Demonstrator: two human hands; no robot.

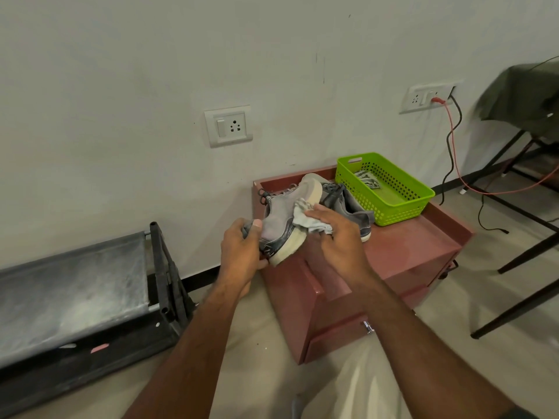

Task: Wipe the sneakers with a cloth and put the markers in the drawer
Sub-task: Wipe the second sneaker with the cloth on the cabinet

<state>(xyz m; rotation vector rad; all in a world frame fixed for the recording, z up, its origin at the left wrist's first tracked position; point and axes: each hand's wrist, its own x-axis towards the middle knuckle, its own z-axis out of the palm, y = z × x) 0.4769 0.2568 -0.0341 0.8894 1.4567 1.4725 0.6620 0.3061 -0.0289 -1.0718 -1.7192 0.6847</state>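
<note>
The light is soft and even, rather dim, with a slightly green-grey tone on the wall (151, 71). Shadows are weak; a faint one lies under the left hand (242, 249). No strong glare shows. Far right of the hands, the draped table (526, 98) is blurred. Straight lines bend near the edges, as a wide lens gives.

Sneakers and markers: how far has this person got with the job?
Nothing looks finished. In hand: the left hand grips one sneaker tipped sole-out, while the right hand presses a cloth against it. The second sneaker waits on the red cabinet. What lies in the green basket is too unclear to call markers, so the drawer step remains.
</note>
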